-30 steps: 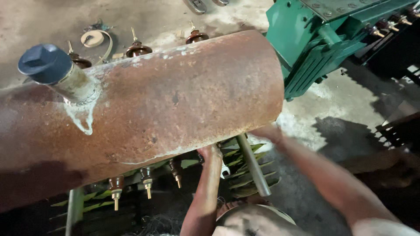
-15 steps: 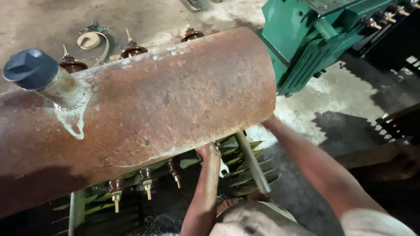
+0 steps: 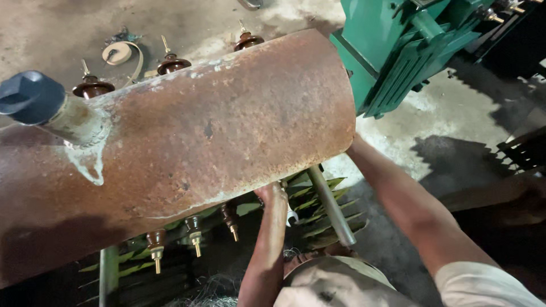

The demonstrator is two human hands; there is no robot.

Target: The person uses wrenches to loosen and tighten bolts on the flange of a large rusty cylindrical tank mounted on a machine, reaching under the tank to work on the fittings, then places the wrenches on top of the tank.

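Note:
A big rusty steel cylinder [image 3: 216,136] lies across the view, with a dark blue cap [image 3: 29,96] on a stub at its left end. My left hand [image 3: 273,194] reaches up under the cylinder's lower edge with its fingers hidden, close to a small silvery spanner end [image 3: 292,216]. My right forearm [image 3: 398,199] goes in under the cylinder's right end, where the hand itself is hidden. Brown insulators with brass studs [image 3: 193,233] hang in a row beneath the cylinder, next to my left arm.
A grey metal tube [image 3: 333,207] slants down over green fins [image 3: 324,199] between my arms. A green machine housing [image 3: 398,51] stands at the upper right. More brown insulators [image 3: 170,62] and a tape roll [image 3: 116,52] show beyond the cylinder on the concrete floor.
The view has shifted a little, so the cylinder sits slightly lower right in the frame. Both arms stay under the cylinder in much the same place.

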